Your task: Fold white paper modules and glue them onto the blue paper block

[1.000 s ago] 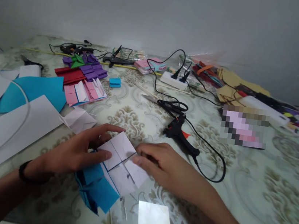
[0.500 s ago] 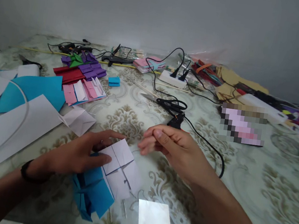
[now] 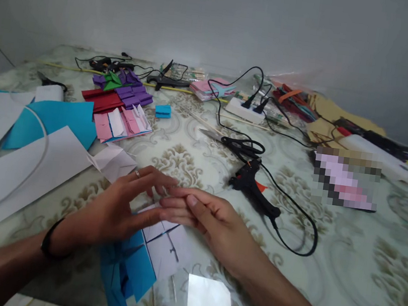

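Observation:
A blue and white folded-paper piece (image 3: pixel 138 270) lies on the near part of the table, its blue flaps at the left and its white squares with dark seams at the right. Over its upper part arches my left hand (image 3: pixel 119 207), open, thumb and fingers apart. My right hand (image 3: pixel 212 219) is outstretched above the white part's upper right, fingers straight and thumb lying along them. The fingertips of both hands meet or overlap, hiding part of the white paper. Nothing shows in either hand. Just right of the piece lies a white paper rectangle (image 3: pixel 210 305).
A black glue gun (image 3: pixel 259 193) and scissors (image 3: pixel 239 143) lie beyond my right hand, with a cord looping right. A white power strip (image 3: pixel 245 111) stands behind. Blue and white sheets (image 3: pixel 31 178) spread left, near colourful folded papers (image 3: pixel 123 121). A blurred-out object (image 3: pixel 345 181) lies right.
My right hand has moved left and down to meet my left hand over the paper piece. The left fingers have lifted and curled. The view has shifted slightly, showing the whole glue gun.

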Demonstrator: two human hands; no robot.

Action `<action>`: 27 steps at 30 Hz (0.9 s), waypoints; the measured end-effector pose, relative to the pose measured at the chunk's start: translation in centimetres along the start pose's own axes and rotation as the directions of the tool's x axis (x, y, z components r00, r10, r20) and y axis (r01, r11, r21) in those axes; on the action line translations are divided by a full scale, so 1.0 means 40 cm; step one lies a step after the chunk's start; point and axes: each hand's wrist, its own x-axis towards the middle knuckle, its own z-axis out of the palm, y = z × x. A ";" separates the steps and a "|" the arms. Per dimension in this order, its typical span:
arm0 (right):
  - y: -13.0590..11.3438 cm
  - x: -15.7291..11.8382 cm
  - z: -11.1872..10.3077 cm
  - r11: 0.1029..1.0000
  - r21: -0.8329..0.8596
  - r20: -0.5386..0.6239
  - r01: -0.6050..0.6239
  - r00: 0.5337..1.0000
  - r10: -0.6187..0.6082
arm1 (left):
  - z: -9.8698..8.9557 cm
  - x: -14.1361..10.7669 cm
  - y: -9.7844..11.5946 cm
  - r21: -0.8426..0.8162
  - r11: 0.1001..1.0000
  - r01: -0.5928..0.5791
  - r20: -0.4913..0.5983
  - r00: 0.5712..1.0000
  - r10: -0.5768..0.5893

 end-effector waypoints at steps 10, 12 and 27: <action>0.003 -0.023 0.031 0.987 -0.150 0.085 0.050 0.996 -0.038 | 0.052 -0.027 -0.008 0.072 0.972 -0.224 -0.159 0.959 0.233; 0.007 -0.026 0.031 0.996 -0.080 0.105 0.026 0.994 -0.018 | 0.050 -0.029 -0.008 0.078 0.966 -0.248 -0.178 0.950 0.258; 0.014 -0.029 0.022 0.998 -0.024 0.084 -0.050 0.995 0.052 | 0.038 -0.023 0.016 0.123 0.969 -0.212 -0.190 0.954 0.233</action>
